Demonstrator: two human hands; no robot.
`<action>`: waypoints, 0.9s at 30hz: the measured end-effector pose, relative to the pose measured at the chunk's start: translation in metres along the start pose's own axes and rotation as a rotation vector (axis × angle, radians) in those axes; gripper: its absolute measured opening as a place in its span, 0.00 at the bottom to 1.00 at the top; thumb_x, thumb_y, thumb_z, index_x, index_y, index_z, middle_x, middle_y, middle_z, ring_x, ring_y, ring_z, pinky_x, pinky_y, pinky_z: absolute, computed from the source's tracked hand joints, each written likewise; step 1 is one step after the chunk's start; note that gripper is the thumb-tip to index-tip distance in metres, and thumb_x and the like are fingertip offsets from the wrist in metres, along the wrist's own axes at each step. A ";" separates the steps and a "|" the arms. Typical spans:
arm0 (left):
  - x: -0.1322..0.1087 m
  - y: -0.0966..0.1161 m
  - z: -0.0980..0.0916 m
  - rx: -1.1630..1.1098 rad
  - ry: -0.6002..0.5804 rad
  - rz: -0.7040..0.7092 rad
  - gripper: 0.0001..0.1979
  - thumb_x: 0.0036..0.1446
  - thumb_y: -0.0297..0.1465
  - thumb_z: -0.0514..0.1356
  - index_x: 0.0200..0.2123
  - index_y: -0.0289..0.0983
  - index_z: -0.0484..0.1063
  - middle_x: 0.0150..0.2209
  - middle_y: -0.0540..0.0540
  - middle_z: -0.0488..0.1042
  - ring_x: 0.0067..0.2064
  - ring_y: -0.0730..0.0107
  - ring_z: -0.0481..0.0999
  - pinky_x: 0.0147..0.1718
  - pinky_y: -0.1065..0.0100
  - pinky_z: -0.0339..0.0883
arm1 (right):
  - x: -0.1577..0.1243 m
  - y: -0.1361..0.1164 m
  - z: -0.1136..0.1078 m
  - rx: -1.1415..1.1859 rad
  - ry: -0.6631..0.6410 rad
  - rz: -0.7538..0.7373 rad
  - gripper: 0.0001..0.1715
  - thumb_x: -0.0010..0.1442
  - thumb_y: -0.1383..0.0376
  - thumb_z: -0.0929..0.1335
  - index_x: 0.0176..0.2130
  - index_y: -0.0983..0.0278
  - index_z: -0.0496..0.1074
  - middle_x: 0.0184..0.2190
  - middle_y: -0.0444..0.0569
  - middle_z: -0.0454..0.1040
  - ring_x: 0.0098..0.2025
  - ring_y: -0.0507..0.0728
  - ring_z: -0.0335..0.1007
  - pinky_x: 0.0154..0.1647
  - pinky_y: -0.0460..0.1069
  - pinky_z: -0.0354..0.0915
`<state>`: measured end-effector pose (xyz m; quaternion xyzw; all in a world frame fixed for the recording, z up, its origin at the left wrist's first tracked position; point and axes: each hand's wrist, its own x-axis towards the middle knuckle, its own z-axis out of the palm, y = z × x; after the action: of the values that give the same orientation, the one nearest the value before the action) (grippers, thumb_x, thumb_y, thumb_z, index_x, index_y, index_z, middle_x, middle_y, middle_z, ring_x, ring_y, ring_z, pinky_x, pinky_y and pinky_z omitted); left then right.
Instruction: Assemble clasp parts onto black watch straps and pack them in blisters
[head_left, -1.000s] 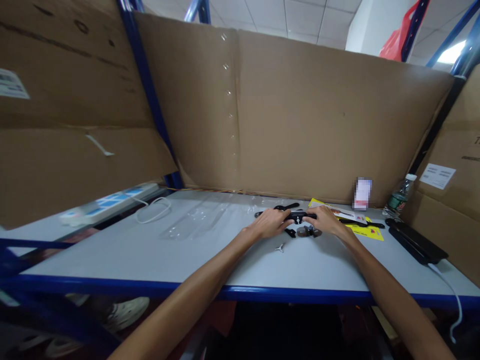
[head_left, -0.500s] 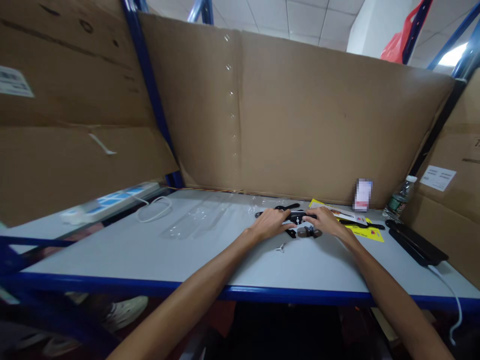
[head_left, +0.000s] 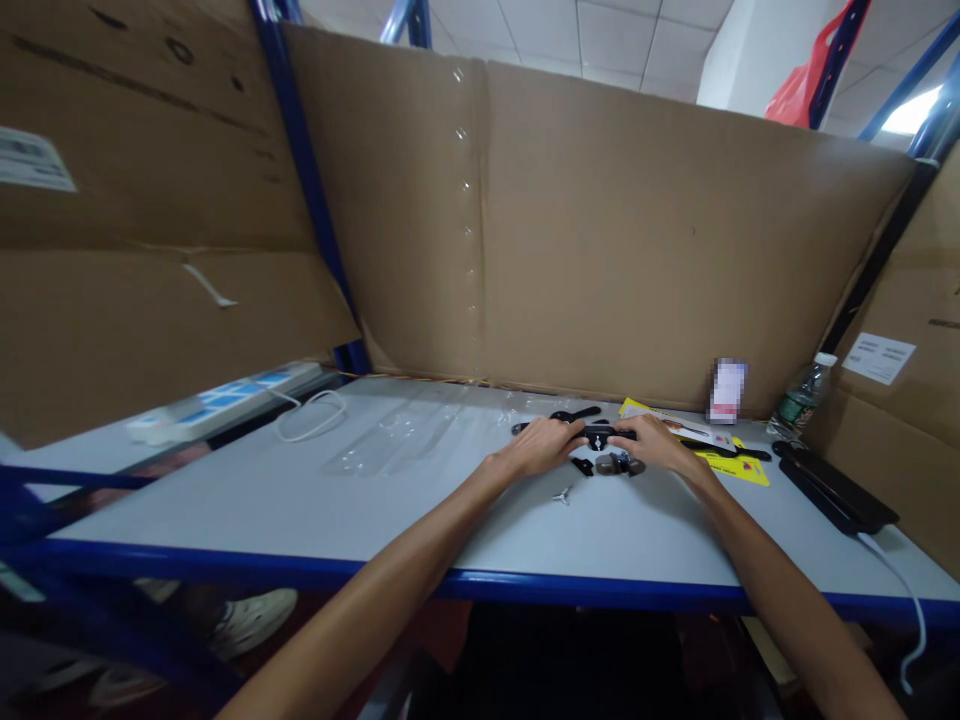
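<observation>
A black bar-shaped part (head_left: 598, 435) with a small silver piece at its middle spans the gap between my hands. My left hand (head_left: 547, 445) is closed on its left side, and my right hand (head_left: 651, 442) grips its right end. Just below lie a small black piece (head_left: 582, 467) and a brownish-grey part (head_left: 609, 465) with metal on it. Nearer the front edge rests a small silver three-armed piece (head_left: 562, 495). Behind my left hand is a black handle-like part (head_left: 577, 413). Small details of the held part are too small to tell.
Clear plastic packaging (head_left: 397, 430) lies left of my hands. Yellow cards (head_left: 742, 467), a blurred upright phone-like object (head_left: 726, 390), a bottle (head_left: 802, 400) and a black device (head_left: 832, 487) stand or lie to the right. A power strip (head_left: 225, 403) is at the far left.
The fingers of my left hand have drawn in around the black part, and its silver middle shows more plainly. The view has shifted slightly.
</observation>
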<state>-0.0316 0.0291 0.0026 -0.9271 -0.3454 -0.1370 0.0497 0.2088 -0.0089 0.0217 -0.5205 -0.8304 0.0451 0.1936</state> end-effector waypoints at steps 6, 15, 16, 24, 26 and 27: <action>0.000 0.001 -0.002 -0.012 -0.003 -0.033 0.17 0.70 0.40 0.47 0.46 0.38 0.71 0.37 0.40 0.80 0.38 0.56 0.80 0.33 0.65 0.63 | -0.001 -0.004 -0.001 -0.008 0.008 -0.001 0.12 0.66 0.61 0.68 0.35 0.63 0.80 0.28 0.46 0.77 0.31 0.54 0.68 0.32 0.46 0.53; 0.000 0.000 -0.001 0.013 -0.008 -0.035 0.18 0.71 0.41 0.47 0.47 0.39 0.71 0.38 0.41 0.80 0.39 0.57 0.80 0.35 0.65 0.64 | 0.000 0.000 0.001 -0.007 0.010 -0.043 0.14 0.68 0.61 0.67 0.35 0.64 0.79 0.29 0.46 0.77 0.32 0.54 0.68 0.32 0.46 0.52; 0.000 0.000 -0.002 0.015 -0.004 -0.037 0.18 0.71 0.41 0.47 0.47 0.39 0.71 0.38 0.41 0.80 0.39 0.57 0.80 0.35 0.65 0.64 | 0.000 0.000 0.001 -0.013 0.014 -0.046 0.14 0.68 0.60 0.67 0.36 0.63 0.79 0.29 0.46 0.77 0.32 0.54 0.68 0.32 0.46 0.52; -0.001 0.001 -0.005 0.026 0.023 -0.040 0.17 0.70 0.41 0.48 0.47 0.39 0.71 0.37 0.41 0.81 0.38 0.58 0.80 0.33 0.66 0.63 | -0.001 -0.001 0.004 -0.115 0.049 -0.048 0.12 0.69 0.60 0.66 0.41 0.61 0.78 0.32 0.48 0.79 0.32 0.55 0.69 0.32 0.47 0.50; -0.001 0.002 -0.006 0.026 0.024 -0.038 0.17 0.70 0.41 0.48 0.47 0.39 0.72 0.38 0.40 0.81 0.38 0.57 0.80 0.33 0.66 0.63 | -0.001 -0.002 0.004 -0.135 0.055 -0.050 0.12 0.69 0.60 0.66 0.42 0.61 0.78 0.32 0.48 0.79 0.33 0.55 0.70 0.32 0.47 0.50; -0.001 0.002 -0.007 0.025 0.023 -0.039 0.17 0.70 0.41 0.48 0.47 0.39 0.72 0.38 0.40 0.81 0.38 0.57 0.80 0.33 0.66 0.63 | -0.002 -0.003 0.004 -0.142 0.060 -0.052 0.12 0.69 0.60 0.66 0.42 0.61 0.78 0.32 0.48 0.79 0.33 0.55 0.70 0.32 0.47 0.50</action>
<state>-0.0328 0.0254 0.0088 -0.9178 -0.3645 -0.1443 0.0624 0.2054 -0.0112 0.0183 -0.5121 -0.8387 -0.0346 0.1820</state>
